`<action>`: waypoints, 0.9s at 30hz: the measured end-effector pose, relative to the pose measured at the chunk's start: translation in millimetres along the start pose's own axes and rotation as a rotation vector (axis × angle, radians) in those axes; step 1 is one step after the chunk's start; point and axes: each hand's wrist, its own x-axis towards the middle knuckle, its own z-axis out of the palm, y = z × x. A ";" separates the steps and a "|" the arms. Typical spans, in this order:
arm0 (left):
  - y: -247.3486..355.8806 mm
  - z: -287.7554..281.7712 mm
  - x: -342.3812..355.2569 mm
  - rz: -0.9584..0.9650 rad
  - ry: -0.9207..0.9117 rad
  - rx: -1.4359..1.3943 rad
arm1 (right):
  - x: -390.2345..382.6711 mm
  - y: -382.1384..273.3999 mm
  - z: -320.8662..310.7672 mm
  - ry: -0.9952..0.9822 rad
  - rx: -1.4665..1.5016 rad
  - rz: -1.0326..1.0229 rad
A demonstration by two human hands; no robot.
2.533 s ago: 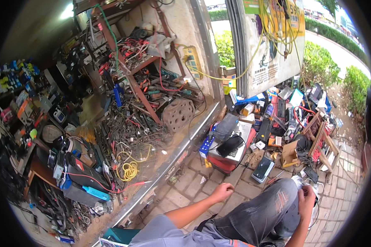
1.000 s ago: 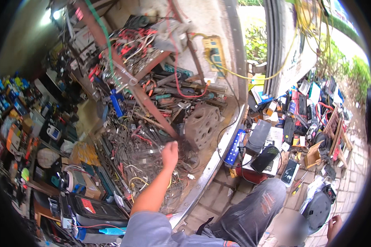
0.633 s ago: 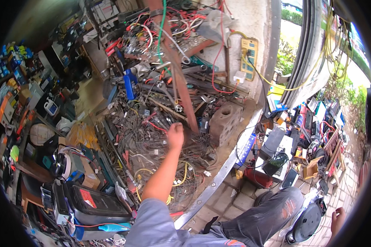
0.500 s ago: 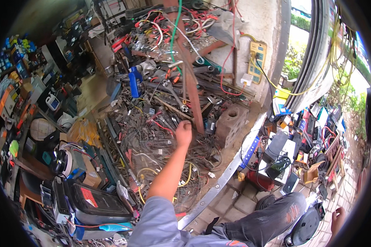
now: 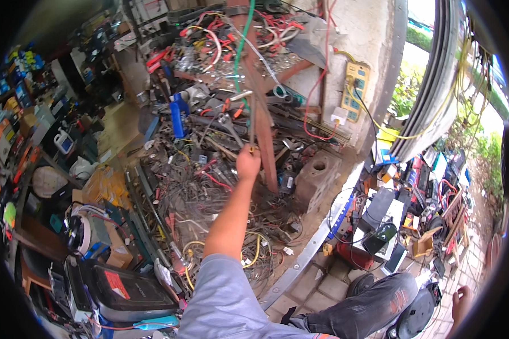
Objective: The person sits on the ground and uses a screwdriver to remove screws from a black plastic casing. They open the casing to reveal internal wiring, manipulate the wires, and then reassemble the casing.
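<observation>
My left hand [image 5: 247, 163] reaches out over a heap of tangled wires and metal parts. Its fingers are closed at the lower end of a long silver wrench [image 5: 230, 127], which lies slanted on the heap beside a rusty upright post [image 5: 261, 124]. The hand covers that end of the wrench. A blue plastic bottle [image 5: 178, 116] stands to the left of the wrench. At the far right edge, my right hand [image 5: 462, 304] hangs over the paving with loosely bent fingers, apart from any object; part of it is cut off by the picture's dark rim.
Right of the post stands a grey hollow block [image 5: 316, 178]. A yellow power strip [image 5: 356, 90] hangs on the wall. A metal sill [image 5: 300, 265] separates the heap from the paving. A black case [image 5: 133, 291] sits at lower left, and piled electronics [image 5: 379, 226] lie at right.
My left hand has moved farther away, from the tangled wires up to the wrench's lower end, and has closed there. My right hand looks much the same.
</observation>
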 end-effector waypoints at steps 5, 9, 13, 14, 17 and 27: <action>-22.5 30.0 13.0 0.024 -0.107 0.140 | 16.7 -127.7 -15.9 -0.047 0.120 -0.078; -90.9 19.7 51.3 -0.002 -0.053 0.084 | 50.2 -270.9 2.6 0.004 0.284 -0.439; -61.4 60.6 16.1 0.012 -0.248 0.405 | 88.6 -376.5 29.2 -0.081 0.297 -0.690; -65.7 50.0 14.9 0.071 -0.211 0.378 | 100.4 -402.8 47.8 -0.107 0.324 -0.775; -68.9 37.6 18.3 0.272 -0.085 0.110 | 130.2 -480.5 91.3 -0.095 0.363 -0.971; -37.9 40.5 21.5 0.239 -0.125 0.280 | 167.7 -656.6 201.2 0.186 0.698 -1.330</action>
